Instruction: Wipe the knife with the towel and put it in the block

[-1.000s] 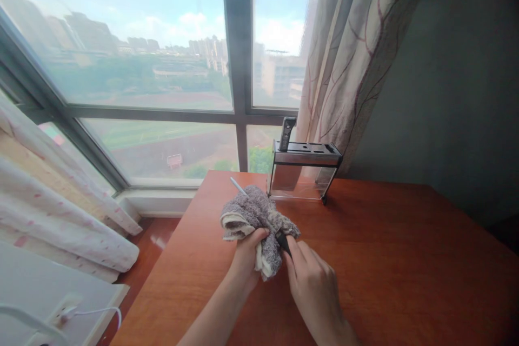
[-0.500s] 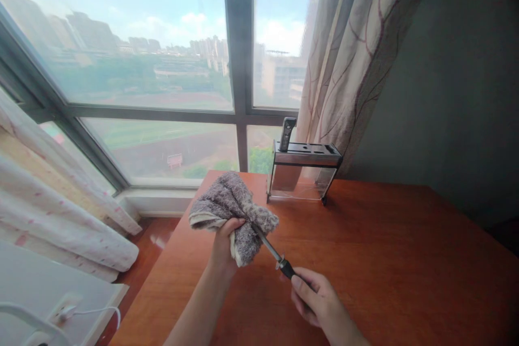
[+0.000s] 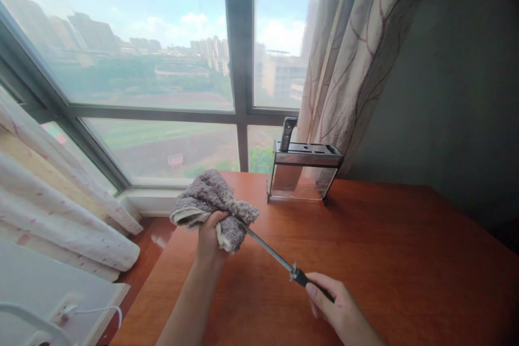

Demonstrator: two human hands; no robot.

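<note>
Steel rod (image 3: 270,249) has slid further out of the fluffy gray towel (image 3: 211,192) since 0.5 s ago, right grip (image 3: 334,300) clamped on its black handle (image 3: 300,277). Left grip (image 3: 210,240) is squeezed round the towel, above the table (image 3: 397,259) in front of the knife block (image 3: 308,159).

we're seeing a mottled grey-purple cloth (image 3: 208,192), cream edging (image 3: 190,216); silvery rod (image 3: 268,248), black handle (image 3: 301,278); reddish-brown tabletop (image 3: 385,259); pale greyish curtain (image 3: 348,38), reddish branch print
</note>
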